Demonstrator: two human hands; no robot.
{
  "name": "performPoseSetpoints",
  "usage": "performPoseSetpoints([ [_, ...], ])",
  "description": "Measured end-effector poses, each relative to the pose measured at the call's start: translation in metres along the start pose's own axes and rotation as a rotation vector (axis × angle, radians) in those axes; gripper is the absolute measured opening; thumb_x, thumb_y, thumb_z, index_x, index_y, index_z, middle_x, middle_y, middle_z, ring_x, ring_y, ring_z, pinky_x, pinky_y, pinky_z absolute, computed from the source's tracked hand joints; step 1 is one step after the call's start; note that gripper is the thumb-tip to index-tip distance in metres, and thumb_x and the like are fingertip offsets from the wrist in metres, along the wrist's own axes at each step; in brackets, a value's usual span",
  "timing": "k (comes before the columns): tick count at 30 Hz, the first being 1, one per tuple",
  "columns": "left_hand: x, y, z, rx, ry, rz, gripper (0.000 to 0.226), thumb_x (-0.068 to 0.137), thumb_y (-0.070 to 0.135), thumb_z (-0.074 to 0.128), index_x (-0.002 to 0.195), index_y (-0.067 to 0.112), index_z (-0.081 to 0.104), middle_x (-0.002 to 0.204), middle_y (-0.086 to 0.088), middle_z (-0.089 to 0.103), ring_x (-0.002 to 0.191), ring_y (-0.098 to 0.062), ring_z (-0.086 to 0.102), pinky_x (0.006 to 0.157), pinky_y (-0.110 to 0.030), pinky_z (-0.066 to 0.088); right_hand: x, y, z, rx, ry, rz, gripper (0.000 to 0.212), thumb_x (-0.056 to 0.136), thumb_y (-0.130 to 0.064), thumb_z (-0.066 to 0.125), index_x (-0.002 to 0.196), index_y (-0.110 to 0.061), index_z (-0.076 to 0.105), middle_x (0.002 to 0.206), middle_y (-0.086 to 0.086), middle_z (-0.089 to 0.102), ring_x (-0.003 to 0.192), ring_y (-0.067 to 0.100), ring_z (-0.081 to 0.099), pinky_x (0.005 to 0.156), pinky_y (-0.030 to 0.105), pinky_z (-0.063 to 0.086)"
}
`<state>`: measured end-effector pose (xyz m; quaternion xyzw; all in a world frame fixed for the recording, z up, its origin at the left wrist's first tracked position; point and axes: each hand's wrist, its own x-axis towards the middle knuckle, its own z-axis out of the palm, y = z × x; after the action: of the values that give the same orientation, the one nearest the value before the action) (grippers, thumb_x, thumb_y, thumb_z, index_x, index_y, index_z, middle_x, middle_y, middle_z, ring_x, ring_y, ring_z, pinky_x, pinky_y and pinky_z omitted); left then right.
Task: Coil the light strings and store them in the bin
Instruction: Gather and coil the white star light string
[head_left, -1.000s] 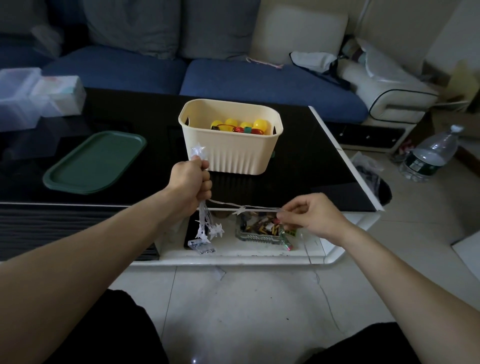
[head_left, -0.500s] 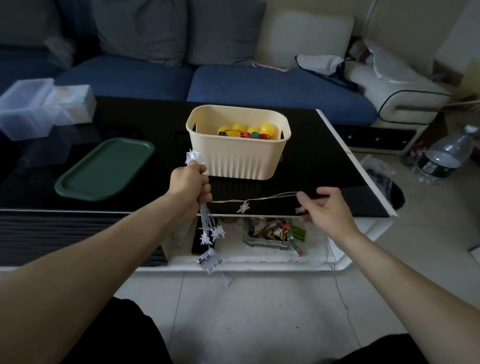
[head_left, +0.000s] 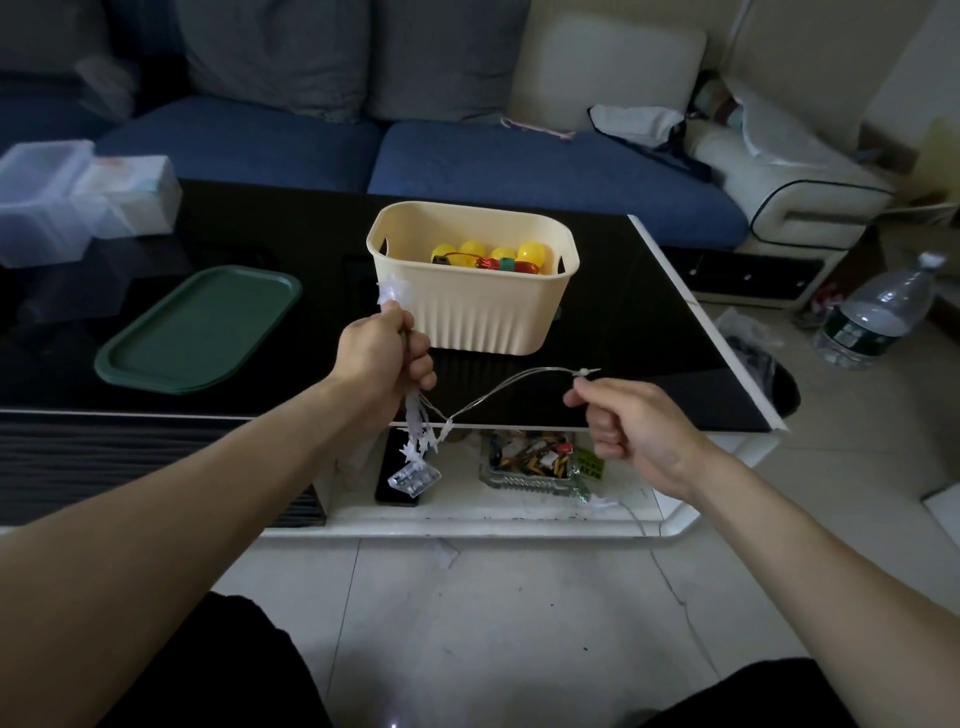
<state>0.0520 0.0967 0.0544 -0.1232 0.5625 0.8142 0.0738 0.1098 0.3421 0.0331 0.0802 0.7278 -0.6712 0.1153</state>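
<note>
My left hand (head_left: 382, 358) clenches the gathered star light string (head_left: 423, 441), stars and clear battery box dangling below; my right hand (head_left: 631, 431) pinches its slack wire. Both hang before the black table (head_left: 649, 332), whose cream bin (head_left: 475, 301) holds a yellow-bulb string (head_left: 488, 255).

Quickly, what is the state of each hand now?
Left hand: grips the coiled white star light string.
Right hand: pinches its thin wire.

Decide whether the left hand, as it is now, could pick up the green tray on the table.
Probably not yet: the left hand grips the star light string. The green tray lies uncovered nearby, so the path looks free.
</note>
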Motion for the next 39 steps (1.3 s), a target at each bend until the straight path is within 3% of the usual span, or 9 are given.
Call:
performPoseSetpoints([
  [8,-0.006,-0.013,0.012,0.118,-0.023,0.015,0.037,0.108,0.027,0.030,0.077,0.013,0.045,0.065,-0.007,0.052,0.054,-0.021,0.053,0.052,-0.032,0.044,-0.005,-0.005,0.037,-0.218,0.104,-0.396,0.029,0.105,-0.025,0.051,0.104,-0.008,0.075,0.061,-0.002,0.050,0.047,0.002,0.043,0.047,0.014,0.034],
  [11,-0.003,-0.016,0.012,0.138,-0.018,0.007,0.039,0.108,0.025,0.028,0.077,0.009,0.046,0.081,-0.016,0.068,0.075,-0.031,0.071,0.074,-0.040,0.058,-0.007,-0.007,0.046,-0.237,0.066,-0.464,0.026,0.102,-0.025,0.057,0.104,-0.008,0.077,0.059,0.003,0.056,0.048,0.011,0.047,0.046,0.023,0.038],
  [14,-0.008,-0.019,0.014,0.187,-0.121,-0.002,0.039,0.108,0.025,0.024,0.081,0.009,0.046,0.091,-0.023,0.073,0.086,-0.037,0.073,0.087,-0.043,0.054,-0.006,-0.005,0.053,-0.250,0.064,-0.520,0.024,0.098,-0.024,0.063,0.097,-0.006,0.079,0.062,0.014,0.060,0.048,0.014,0.051,0.048,0.024,0.043],
  [19,-0.017,-0.030,0.021,0.227,-0.261,-0.010,0.040,0.109,0.026,0.028,0.081,0.006,0.047,0.066,-0.014,0.066,0.060,-0.032,0.064,0.073,-0.047,0.056,0.003,-0.002,0.064,-0.155,0.151,-0.594,0.012,0.091,-0.014,0.072,0.096,-0.006,0.080,0.075,-0.004,0.070,0.061,0.004,0.062,0.055,0.018,0.047],
  [22,-0.018,-0.036,0.023,0.276,-0.273,0.015,0.041,0.109,0.028,0.029,0.084,0.003,0.051,0.061,-0.012,0.056,0.048,-0.026,0.053,0.054,-0.034,0.048,0.005,-0.004,0.069,-0.098,0.242,-0.605,0.009,0.090,-0.014,0.075,0.092,-0.008,0.080,0.078,-0.002,0.074,0.067,0.000,0.065,0.065,0.015,0.049],
  [28,-0.022,-0.040,0.027,0.320,-0.330,0.043,0.042,0.109,0.026,0.031,0.080,0.009,0.057,0.055,-0.004,0.045,0.044,-0.014,0.032,0.051,-0.029,0.024,0.010,-0.003,0.080,0.000,0.325,-0.525,0.010,0.084,-0.017,0.081,0.092,-0.012,0.081,0.081,-0.001,0.078,0.077,0.005,0.072,0.071,0.019,0.054],
  [32,-0.022,-0.040,0.027,0.324,-0.341,0.052,0.039,0.109,0.027,0.031,0.082,0.008,0.052,0.056,-0.003,0.042,0.041,-0.014,0.033,0.048,-0.026,0.026,0.012,-0.004,0.088,0.110,0.410,-0.412,0.005,0.083,-0.019,0.082,0.087,-0.018,0.078,0.076,-0.003,0.075,0.072,0.006,0.070,0.068,0.023,0.056],
  [36,-0.019,-0.044,0.026,0.381,-0.275,0.126,0.046,0.108,0.030,0.033,0.069,0.008,0.046,0.053,-0.005,0.043,0.041,-0.018,0.039,0.047,-0.028,0.034,0.012,-0.001,0.096,0.020,0.408,-0.411,0.012,0.093,-0.015,0.072,0.103,-0.011,0.078,0.085,0.007,0.074,0.076,0.017,0.073,0.070,0.034,0.062],
  [39,-0.014,-0.046,0.021,0.436,-0.175,0.174,0.052,0.108,0.029,0.034,0.063,0.007,0.047,0.048,-0.007,0.045,0.042,-0.020,0.041,0.046,-0.029,0.038,0.008,-0.004,0.099,-0.235,0.288,-0.452,0.029,0.099,-0.008,0.059,0.124,-0.016,0.072,0.111,0.006,0.063,0.089,0.014,0.068,0.069,0.015,0.056],
])
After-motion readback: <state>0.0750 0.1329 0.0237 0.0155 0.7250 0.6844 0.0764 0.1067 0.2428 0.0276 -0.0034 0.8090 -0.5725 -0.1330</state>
